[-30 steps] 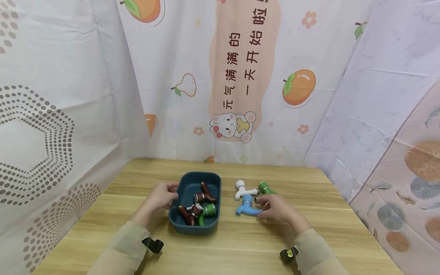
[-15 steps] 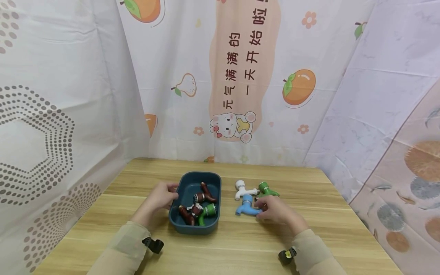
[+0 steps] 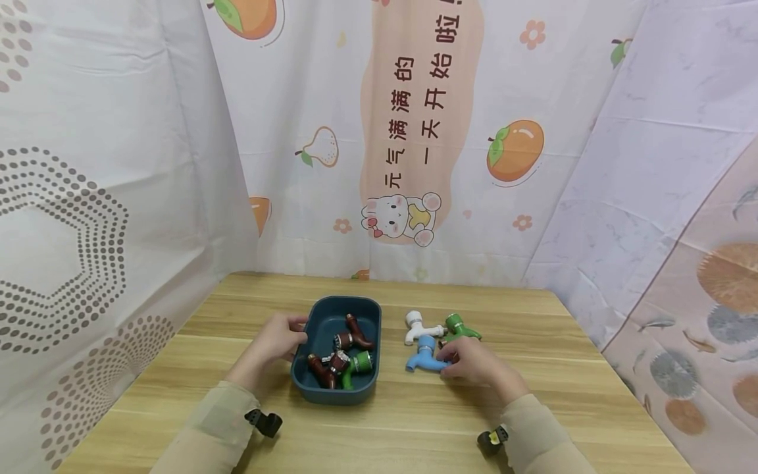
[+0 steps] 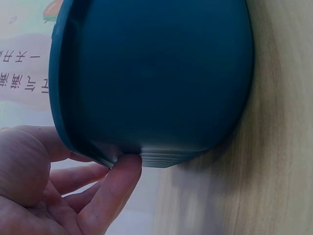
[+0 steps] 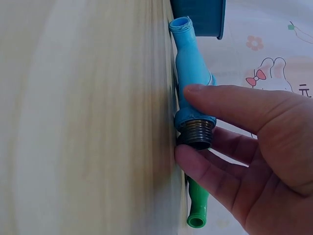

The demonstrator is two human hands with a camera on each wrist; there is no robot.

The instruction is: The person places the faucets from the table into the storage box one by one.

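Observation:
My left hand grips the left wall of a dark blue plastic box, its thumb on the outside near the rim. In the box lie several taps: a maroon tap towards the back, another maroon tap at the front left, and a green tap at the front right. On the table, my right hand holds a light blue tap by its threaded end, thumb on its body and a fingertip at the thread.
Behind the blue tap lies a white tap. Another green tap lies behind my right hand, partly hidden by it. The wooden table ends at a printed curtain at the back, with cloth on both sides.
My right hand has shifted slightly left and its fingers have come in on the blue tap's threaded end, showing more of the green tap behind. The left hand and box stay put.

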